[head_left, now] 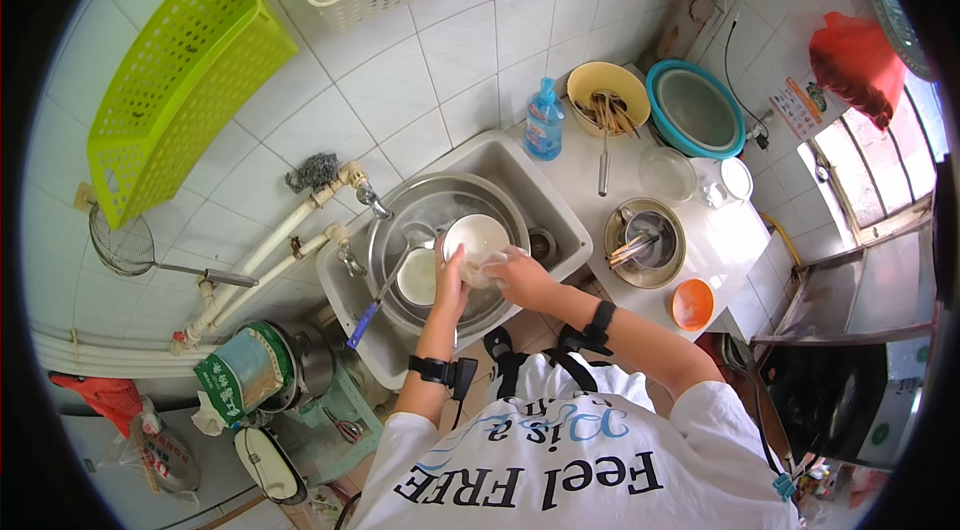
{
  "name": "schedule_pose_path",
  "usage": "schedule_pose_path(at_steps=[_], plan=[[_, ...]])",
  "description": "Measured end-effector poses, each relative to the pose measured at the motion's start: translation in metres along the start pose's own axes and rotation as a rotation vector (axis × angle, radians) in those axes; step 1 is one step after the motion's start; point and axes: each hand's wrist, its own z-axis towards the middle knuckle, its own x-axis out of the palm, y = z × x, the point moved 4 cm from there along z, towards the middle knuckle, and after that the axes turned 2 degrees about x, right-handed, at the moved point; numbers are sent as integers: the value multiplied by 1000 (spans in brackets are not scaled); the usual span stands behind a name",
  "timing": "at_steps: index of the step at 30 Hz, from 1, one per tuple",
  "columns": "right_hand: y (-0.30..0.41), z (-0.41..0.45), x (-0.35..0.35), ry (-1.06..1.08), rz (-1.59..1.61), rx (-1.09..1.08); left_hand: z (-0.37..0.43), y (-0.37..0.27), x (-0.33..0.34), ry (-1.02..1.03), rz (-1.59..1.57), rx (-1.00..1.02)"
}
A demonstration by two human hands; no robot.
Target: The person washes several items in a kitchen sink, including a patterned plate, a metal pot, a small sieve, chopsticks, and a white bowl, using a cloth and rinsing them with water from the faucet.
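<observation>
My left hand (452, 282) grips the near-left rim of a white bowl (478, 233), tilted over a large round steel basin (519, 213). In my right hand (525, 278) is a pale, wet-looking cloth or sponge (477, 272), bunched against the bowl's near side; its exact kind is unclear. Inside the basin, a second white bowl (416, 278) sits in water, partly hidden by my left hand. A ladle with a blue handle (364, 324) leans across the basin's left rim. The basin stands in a grey-white sink (559, 226).
Two taps (373, 201) reach over the sink's left side. On the right counter stand a blue soap bottle (544, 121), a yellow bowl of chopsticks (646, 91), a teal basin (739, 117), a steel bowl (679, 260) with chopsticks and an orange bowl (691, 305). A green basket (199, 109) hangs left.
</observation>
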Motion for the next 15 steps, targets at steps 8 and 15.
schedule_pose_path(at_steps=[8,15], plan=[[2,-15,-45,-622,127,-106,-9,4,16,122,-213,-180],[22,-14,-35,-381,-72,-493,-5,27,33,483,-411,-375]])
